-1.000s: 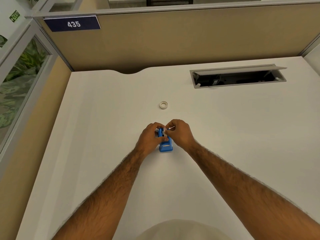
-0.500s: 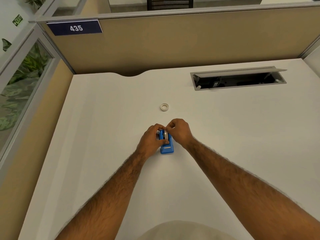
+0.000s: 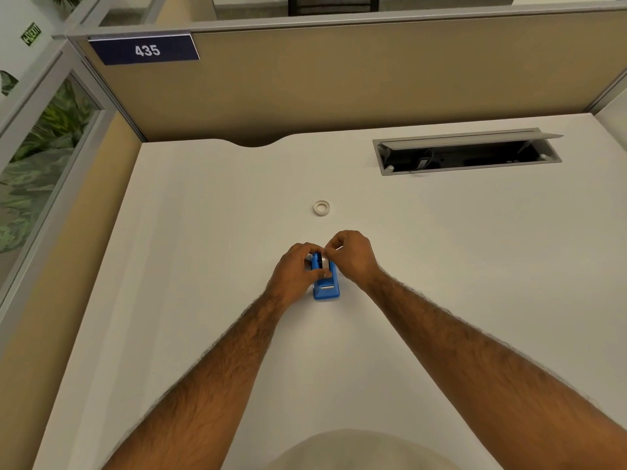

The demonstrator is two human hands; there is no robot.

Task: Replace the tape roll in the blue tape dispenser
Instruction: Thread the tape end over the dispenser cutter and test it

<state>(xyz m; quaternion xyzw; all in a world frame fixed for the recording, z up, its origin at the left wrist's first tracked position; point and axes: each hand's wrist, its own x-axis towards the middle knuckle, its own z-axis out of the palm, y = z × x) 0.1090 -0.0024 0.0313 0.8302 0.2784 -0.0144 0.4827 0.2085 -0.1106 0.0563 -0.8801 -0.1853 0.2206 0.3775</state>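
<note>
A small blue tape dispenser (image 3: 326, 289) stands on the white desk (image 3: 203, 266), its cutter end toward me. My left hand (image 3: 294, 273) grips its left side, thumb across the top. A tape roll (image 3: 325, 262) sits in the dispenser's cradle, partly hidden by my fingers. My right hand (image 3: 353, 254) pinches at the top of that roll from the right, with a thin pale strip showing between its fingertips. A second small white ring, a tape core or roll (image 3: 321, 208), lies flat on the desk beyond my hands.
An open cable tray (image 3: 468, 154) with a raised grey lid is set into the desk at the back right. Beige partition walls (image 3: 339, 79) close off the back and left; a glass panel stands at the far left.
The dispenser now rests lower on the desk, and the roll sits further into it. My right hand's fingers have shifted to the top of the roll. The camera tilted slightly.
</note>
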